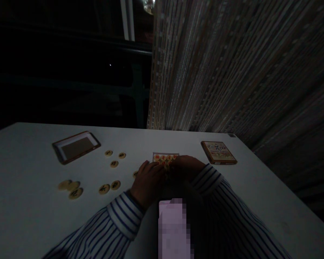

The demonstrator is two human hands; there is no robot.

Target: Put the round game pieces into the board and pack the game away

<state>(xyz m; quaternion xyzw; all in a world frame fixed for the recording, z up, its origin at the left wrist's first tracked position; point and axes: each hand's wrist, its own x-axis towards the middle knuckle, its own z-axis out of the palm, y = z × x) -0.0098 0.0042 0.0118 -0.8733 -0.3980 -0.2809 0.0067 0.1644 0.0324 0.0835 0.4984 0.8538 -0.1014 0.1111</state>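
Xiangqi pieces with red characters [162, 157] lie in rows inside a shallow box [153, 154] in front of me. My left hand [149, 182] rests over the box's left side, its fingers stretched out across the pieces. At the right side, my right hand [188, 167] reaches over the pieces; its fingertips are lost in shadow, so any piece in them is hidden. The lower part of the box is covered by both hands. One loose piece [135, 174] peeks out just left of my left hand.
Several loose xiangqi pieces [104, 189] lie to the left on the white table [37, 158]. An open box lid or tray [79, 145] sits at the back left, a printed box [218, 152] at the right. A lit phone [172, 230] lies near me. A curtain [194, 72] hangs behind.
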